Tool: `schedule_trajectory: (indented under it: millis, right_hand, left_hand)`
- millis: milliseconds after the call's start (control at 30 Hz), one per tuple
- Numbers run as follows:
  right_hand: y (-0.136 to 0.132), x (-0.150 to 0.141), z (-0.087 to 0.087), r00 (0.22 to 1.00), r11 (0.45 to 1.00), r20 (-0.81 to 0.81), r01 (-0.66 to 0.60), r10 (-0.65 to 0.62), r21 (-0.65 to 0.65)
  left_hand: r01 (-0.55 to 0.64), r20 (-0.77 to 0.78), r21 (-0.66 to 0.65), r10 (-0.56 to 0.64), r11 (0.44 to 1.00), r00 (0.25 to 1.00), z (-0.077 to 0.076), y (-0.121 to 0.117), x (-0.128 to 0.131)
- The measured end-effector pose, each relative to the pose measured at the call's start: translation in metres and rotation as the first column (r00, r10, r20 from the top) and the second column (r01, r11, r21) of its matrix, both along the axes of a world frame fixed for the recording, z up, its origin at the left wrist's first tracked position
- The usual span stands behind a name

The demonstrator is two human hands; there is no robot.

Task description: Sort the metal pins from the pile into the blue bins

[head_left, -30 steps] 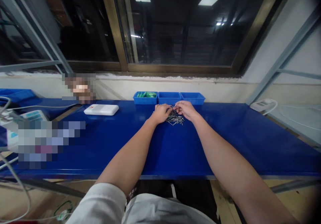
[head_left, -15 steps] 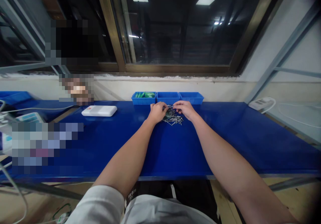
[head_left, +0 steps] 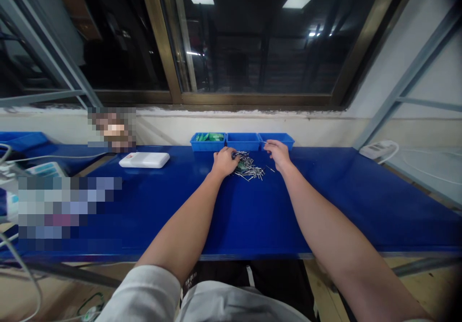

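Observation:
A loose pile of small, shiny metal pins [head_left: 254, 170], possibly rivets, lies on the blue table, with something dark green partly showing among them. My left hand [head_left: 224, 162] rests at the pile's left edge, fingers curled in and thumb close to them; what they hold, if anything, is hidden. Pinched between thumb and finger of my right hand [head_left: 277, 153] is a thin metal pin [head_left: 266, 143], held in front of the right blue bin [head_left: 285, 140]. One stray pin [head_left: 270, 169] lies right of the pile, below that hand.
Behind the pile, the left bin [head_left: 207, 146] contains green packets, beside the middle blue bin [head_left: 242, 141]. A white power bank [head_left: 144, 160] sits to the left on the blue table [head_left: 252, 221]. A white device with a cable [head_left: 378, 148] is far right. Blurred patches cover the left side.
My right hand has moved right, away from the pile and my left hand, toward the right bin with a pin. A stray pin now shows beside the pile. My left hand stays put.

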State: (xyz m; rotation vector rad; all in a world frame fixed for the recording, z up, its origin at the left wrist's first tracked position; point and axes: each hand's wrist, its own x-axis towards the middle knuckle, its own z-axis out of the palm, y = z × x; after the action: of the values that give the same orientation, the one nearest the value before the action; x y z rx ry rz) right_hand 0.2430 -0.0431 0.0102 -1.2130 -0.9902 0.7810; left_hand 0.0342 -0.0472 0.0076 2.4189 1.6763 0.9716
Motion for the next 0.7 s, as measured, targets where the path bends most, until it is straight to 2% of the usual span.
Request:
schedule_trajectory:
  millis: [133, 300, 467, 533, 600, 667, 700]
  right_hand:
    - [0.009, 0.011, -0.005, 0.996, 1.0, -0.088, 0.002, -0.002, -0.007]
    - [0.006, 0.013, -0.002, 0.973, 0.996, -0.212, -0.091, 0.094, 0.022]
    - [0.003, 0.012, -0.001, 0.971, 0.994, -0.212, -0.103, 0.108, 0.035]
    - [0.004, 0.013, -0.001, 0.993, 1.0, -0.11, -0.031, 0.031, -0.002]
    - [0.005, 0.015, -0.001, 0.991, 0.995, 0.108, 0.087, -0.081, -0.055]
    - [0.004, 0.017, 0.002, 0.91, 0.975, 0.387, 0.2, -0.149, -0.095]
    - [0.003, 0.019, 0.004, 0.847, 0.968, 0.512, 0.226, -0.14, -0.11]
  left_hand:
    - [0.002, -0.004, -0.008, -0.002, 1.0, 1.0, -0.001, 0.001, -0.001]
    - [0.0, -0.023, -0.025, -0.001, 1.0, 1.0, -0.003, 0.002, 0.0]
    - [0.016, -0.112, -0.079, -0.025, 0.997, 0.993, -0.008, 0.007, -0.003]
    - [0.016, -0.157, -0.1, -0.032, 0.995, 0.987, -0.01, 0.009, -0.005]
    - [0.004, -0.185, -0.118, -0.026, 0.993, 0.982, -0.011, 0.01, -0.006]
    - [-0.007, -0.195, -0.135, -0.02, 0.991, 0.981, -0.011, 0.011, -0.007]
    - [-0.012, -0.194, -0.145, -0.017, 0.989, 0.981, -0.011, 0.011, -0.008]
